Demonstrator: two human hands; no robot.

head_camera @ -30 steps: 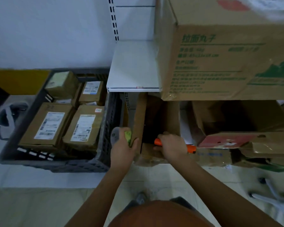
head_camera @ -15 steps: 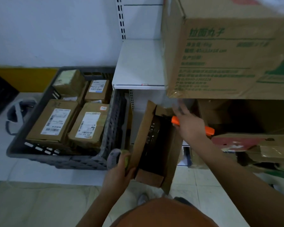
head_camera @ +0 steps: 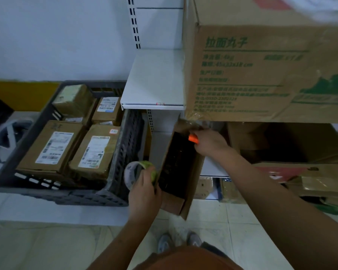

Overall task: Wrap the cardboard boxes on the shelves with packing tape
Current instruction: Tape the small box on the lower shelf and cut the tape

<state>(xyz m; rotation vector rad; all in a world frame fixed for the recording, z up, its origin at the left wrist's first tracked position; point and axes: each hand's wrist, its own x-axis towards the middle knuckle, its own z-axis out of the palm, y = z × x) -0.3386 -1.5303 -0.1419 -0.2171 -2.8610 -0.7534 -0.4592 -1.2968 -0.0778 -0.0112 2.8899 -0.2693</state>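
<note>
head view: the left hand (head_camera: 144,193) grips a roll of packing tape (head_camera: 139,173) with a green core, and also seems to steady the near left edge of an open cardboard box (head_camera: 179,172) held tilted in front of the white shelf (head_camera: 154,80), clear of the floor. the right hand (head_camera: 209,142) is at the box's top end, fingers curled round an orange-handled cutter (head_camera: 193,138) and touching the upper flap, where a strip of clear tape seems to shine. the box's dark inside is in sight, so its flaps are not closed. i judge the step to be preparing this box: the flaps must be folded shut before tape can be drawn over the seam. beside it a grey crate (head_camera: 123,152) holds labelled parcels (head_camera: 53,147); a large printed carton (head_camera: 261,71) sits on the shelf above.
</note>
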